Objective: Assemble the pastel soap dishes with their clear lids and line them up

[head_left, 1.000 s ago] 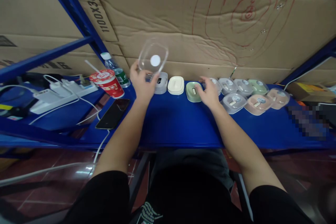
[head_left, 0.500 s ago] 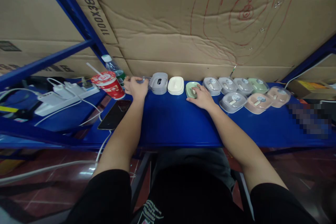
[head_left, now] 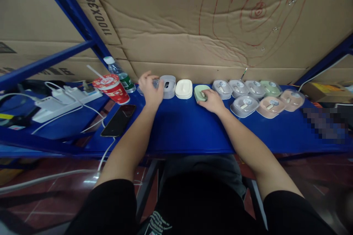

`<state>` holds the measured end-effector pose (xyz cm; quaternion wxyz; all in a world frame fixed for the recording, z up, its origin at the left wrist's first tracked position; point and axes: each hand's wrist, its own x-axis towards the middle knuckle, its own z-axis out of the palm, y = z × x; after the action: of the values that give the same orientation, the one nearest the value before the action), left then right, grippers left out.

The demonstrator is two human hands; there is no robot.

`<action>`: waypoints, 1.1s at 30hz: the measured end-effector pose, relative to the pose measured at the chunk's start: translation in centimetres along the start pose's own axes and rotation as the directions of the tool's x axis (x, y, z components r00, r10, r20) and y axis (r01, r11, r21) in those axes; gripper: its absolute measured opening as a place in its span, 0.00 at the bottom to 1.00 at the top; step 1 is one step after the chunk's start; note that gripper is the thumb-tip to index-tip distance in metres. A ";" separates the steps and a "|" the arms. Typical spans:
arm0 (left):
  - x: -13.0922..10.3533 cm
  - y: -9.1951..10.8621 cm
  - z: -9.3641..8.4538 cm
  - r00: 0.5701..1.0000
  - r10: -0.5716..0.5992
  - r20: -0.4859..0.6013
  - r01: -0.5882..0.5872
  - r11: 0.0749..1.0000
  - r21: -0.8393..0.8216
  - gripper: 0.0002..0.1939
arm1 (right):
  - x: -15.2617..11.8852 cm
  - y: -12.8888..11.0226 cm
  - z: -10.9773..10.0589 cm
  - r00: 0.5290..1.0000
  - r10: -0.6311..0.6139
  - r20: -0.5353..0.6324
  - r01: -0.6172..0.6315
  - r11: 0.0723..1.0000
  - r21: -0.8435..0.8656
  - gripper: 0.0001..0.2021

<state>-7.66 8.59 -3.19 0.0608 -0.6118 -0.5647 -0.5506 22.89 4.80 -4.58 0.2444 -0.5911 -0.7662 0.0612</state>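
Note:
My right hand [head_left: 213, 101] grips a small pale green square dish [head_left: 199, 95], thumb at its near edge and fingers across its top. A white oblong piece [head_left: 203, 94] shows under those fingers. To the left, my left hand [head_left: 151, 89] has its fingers spread over clear plastic covers [head_left: 156, 83], which it partly hides. Just right of it stands a grey square container [head_left: 167, 91] with a dark oblong opening on top. Between the hands sits a cream square container [head_left: 184, 89].
Several clear-covered boxes in grey, green and pink [head_left: 270, 107] fill the right of the blue table [head_left: 190, 132]. At left are a red cup with a straw [head_left: 117, 91], a water bottle [head_left: 125, 80], a phone [head_left: 118, 120] and a power strip [head_left: 49, 112]. Cardboard [head_left: 165, 22] stands behind.
My left hand has moved right, away from the bottle and towards the grey container, and its fingers have spread. The right hand stays at the green dish.

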 end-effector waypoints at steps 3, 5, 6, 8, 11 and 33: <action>-1.6 2.6 0.5 0.957 0.243 0.155 -0.236 0.970 -0.065 0.18 | 0.1 -0.5 -0.1 0.990 0.013 -0.140 -0.003 0.997 0.076 0.25; -2.9 4.3 0.9 0.902 0.344 0.261 -0.328 0.939 -0.106 0.25 | 0.0 -1.0 -0.3 0.971 0.023 -0.237 0.012 0.989 0.145 0.23; -3.4 4.9 1.1 0.876 0.374 0.305 -0.353 0.927 -0.123 0.29 | -0.1 -1.3 -0.5 0.961 0.022 -0.275 0.028 0.984 0.175 0.23; -4.3 5.7 1.4 0.835 0.417 0.358 -0.381 0.909 -0.169 0.37 | -0.5 -2.0 -1.0 0.949 -0.006 -0.315 0.075 0.975 0.207 0.22; -4.7 5.6 1.7 0.828 0.432 0.357 -0.363 0.899 -0.246 0.50 | -1.2 -2.9 -1.7 0.950 -0.114 -0.292 0.179 0.963 0.204 0.23; -3.9 3.4 3.2 0.791 0.384 0.476 -0.008 0.785 -0.619 0.57 | -1.8 -3.1 -0.7 0.936 -0.051 -0.349 0.207 0.881 0.426 0.33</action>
<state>-2.22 7.16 -5.48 -0.2460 -0.7953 -0.2864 -0.4743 20.81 2.02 -3.36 0.5037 -0.4657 -0.7170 0.1236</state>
